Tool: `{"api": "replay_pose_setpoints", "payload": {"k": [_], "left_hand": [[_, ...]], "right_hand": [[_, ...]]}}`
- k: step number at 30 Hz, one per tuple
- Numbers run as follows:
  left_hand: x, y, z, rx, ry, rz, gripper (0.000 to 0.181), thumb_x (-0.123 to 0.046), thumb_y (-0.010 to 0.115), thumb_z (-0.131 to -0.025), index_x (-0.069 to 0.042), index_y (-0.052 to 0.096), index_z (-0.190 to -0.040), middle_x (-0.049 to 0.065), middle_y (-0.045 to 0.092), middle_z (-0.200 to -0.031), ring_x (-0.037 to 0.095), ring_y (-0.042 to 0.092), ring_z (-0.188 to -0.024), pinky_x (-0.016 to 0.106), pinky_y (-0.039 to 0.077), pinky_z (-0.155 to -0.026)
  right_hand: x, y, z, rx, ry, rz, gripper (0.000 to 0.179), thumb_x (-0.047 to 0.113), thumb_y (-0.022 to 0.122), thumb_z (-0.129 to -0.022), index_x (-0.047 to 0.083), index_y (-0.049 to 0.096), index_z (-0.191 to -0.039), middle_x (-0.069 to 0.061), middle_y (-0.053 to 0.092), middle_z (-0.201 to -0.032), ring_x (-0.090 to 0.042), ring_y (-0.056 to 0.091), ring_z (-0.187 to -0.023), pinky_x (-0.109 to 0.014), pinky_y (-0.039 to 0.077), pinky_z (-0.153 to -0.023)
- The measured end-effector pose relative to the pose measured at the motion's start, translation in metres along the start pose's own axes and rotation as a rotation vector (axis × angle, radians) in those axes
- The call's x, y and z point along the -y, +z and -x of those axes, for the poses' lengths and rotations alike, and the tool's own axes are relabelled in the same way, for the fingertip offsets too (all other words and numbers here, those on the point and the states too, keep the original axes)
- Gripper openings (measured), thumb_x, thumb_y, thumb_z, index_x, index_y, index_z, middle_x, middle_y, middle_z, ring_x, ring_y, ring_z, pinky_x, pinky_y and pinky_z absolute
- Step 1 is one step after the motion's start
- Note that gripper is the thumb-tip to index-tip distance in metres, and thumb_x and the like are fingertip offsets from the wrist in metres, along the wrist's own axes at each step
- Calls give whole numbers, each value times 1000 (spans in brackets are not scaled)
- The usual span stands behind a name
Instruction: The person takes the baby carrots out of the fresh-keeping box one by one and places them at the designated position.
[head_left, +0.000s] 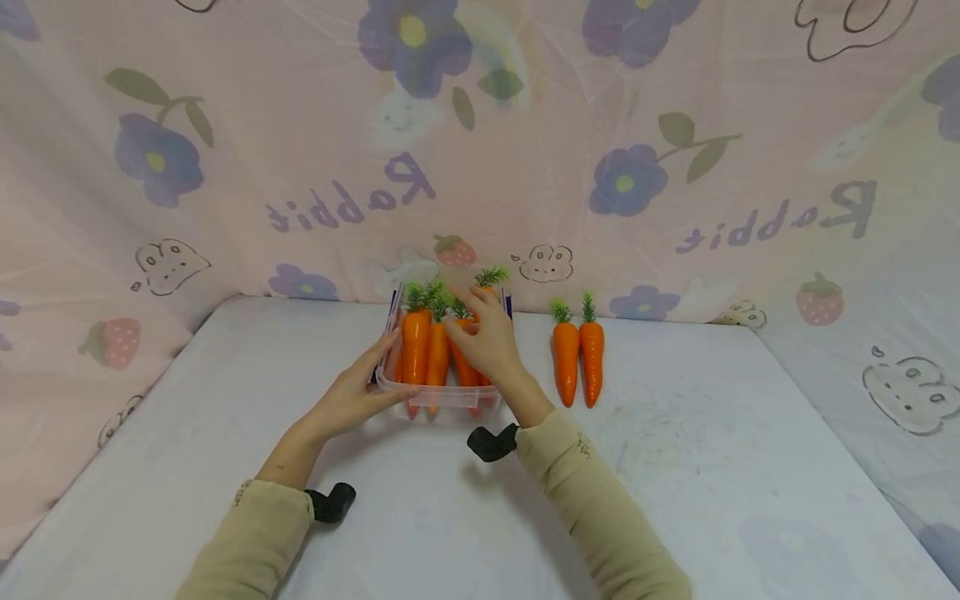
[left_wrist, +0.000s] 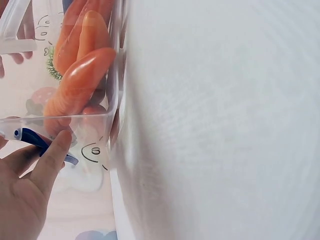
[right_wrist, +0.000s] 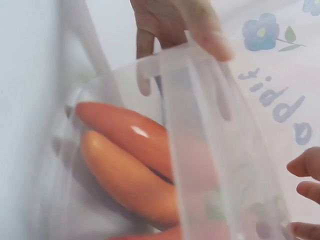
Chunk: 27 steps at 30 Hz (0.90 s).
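Note:
A clear plastic box (head_left: pixel 437 398) holds several orange carrots (head_left: pixel 415 337) with green tufts at their tops. My left hand (head_left: pixel 352 396) holds the box at its near left corner, thumb along the front and fingers at the side wall. In the left wrist view, those fingers (left_wrist: pixel 54 157) lie beside a blue latch (left_wrist: pixel 32 137). My right hand (head_left: pixel 487 337) hovers over the right part of the box, fingers spread and slightly bent above the carrots. At the edge of the right wrist view its fingertips (right_wrist: pixel 307 190) show apart, with nothing between them.
Two more carrots (head_left: pixel 566 362) lie side by side on the white table (head_left: pixel 697 450), right of the box. A patterned cloth (head_left: pixel 510 167) hangs close behind the box and along the sides. Black wrist mounts (head_left: pixel 491 443) stick out from both sleeves.

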<state>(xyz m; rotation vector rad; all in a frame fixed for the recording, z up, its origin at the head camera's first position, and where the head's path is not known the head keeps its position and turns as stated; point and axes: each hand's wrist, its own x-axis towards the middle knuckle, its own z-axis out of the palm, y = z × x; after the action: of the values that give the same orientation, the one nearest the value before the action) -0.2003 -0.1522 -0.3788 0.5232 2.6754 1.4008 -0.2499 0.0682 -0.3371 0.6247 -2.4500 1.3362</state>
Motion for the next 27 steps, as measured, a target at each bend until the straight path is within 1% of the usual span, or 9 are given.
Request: {"api": "replay_pose_setpoints", "payload": {"k": [3, 6, 7, 11, 14, 17, 20, 23, 27], "left_hand": [[0, 1, 0, 4, 5, 10, 88, -42, 68, -87, -25, 15, -155, 12, 9, -161, 42, 24, -142, 62, 32, -108], [0, 1, 0, 6, 10, 12, 89, -43, 68, -87, -24, 15, -155, 12, 9, -161, 42, 24, -142, 62, 32, -108], [0, 1, 0, 4, 13, 7, 89, -43, 68, -87, -23, 15, -155, 12, 9, -161, 42, 24, -142, 62, 32, -108], [-1, 0, 0, -6, 18, 0, 88, -40, 68, -88, -22, 15, -155, 13, 9, -161, 43, 23, -142, 61, 32, -108], [-2, 0, 0, -2, 14, -3, 88, -39, 68, -88, -22, 15, -155, 14, 9, -161, 43, 23, -142, 61, 32, -108], [-2, 0, 0, 0, 9, -10, 88, -39, 68, -88, -22, 15, -155, 14, 9, -161, 43, 22, -142, 62, 31, -108], [-2, 1, 0, 2, 3, -9, 88, -40, 68, -88, -23, 14, -155, 14, 9, -161, 44, 21, -143, 62, 31, -108], [-2, 0, 0, 3, -3, -10, 88, -41, 68, -88, -24, 14, -155, 13, 8, -161, 44, 22, -142, 63, 31, -108], [-2, 0, 0, 2, -11, -17, 89, -43, 68, -87, -25, 13, -155, 12, 9, -161, 43, 22, -142, 62, 31, -108]], "right_hand": [[-3, 5, 1, 35, 22, 2, 47, 16, 64, -90, 7, 55, -136, -25, 38, -147, -39, 50, -124, -45, 54, -91], [-6, 7, 2, 45, 46, 6, 48, 15, 65, -89, 8, 55, -136, -25, 38, -147, -40, 49, -125, -47, 53, -91], [-7, 8, 2, 45, 49, 25, 48, 16, 65, -89, 9, 55, -136, -25, 39, -146, -40, 50, -125, -48, 52, -92], [-9, 9, 1, 65, 57, 86, 48, 18, 64, -89, 9, 55, -136, -26, 41, -145, -41, 45, -129, -56, 41, -104], [-7, 9, 1, 102, 96, 146, 50, 20, 65, -89, 10, 54, -137, -25, 40, -146, -41, 40, -134, -59, 34, -109], [-6, 9, 1, 138, 148, 185, 52, 21, 66, -89, 12, 53, -138, -25, 37, -148, -42, 40, -133, -58, 35, -108], [-5, 10, 2, 173, 180, 220, 54, 21, 67, -88, 12, 52, -139, -25, 34, -150, -43, 43, -131, -58, 38, -105], [-5, 11, 1, 212, 187, 255, 56, 21, 68, -87, 12, 50, -140, -25, 32, -150, -42, 43, -132, -57, 40, -104], [-4, 12, 0, 288, 191, 321, 62, 19, 69, -86, 12, 46, -143, -25, 30, -152, -41, 35, -137, -55, 38, -107]]}}
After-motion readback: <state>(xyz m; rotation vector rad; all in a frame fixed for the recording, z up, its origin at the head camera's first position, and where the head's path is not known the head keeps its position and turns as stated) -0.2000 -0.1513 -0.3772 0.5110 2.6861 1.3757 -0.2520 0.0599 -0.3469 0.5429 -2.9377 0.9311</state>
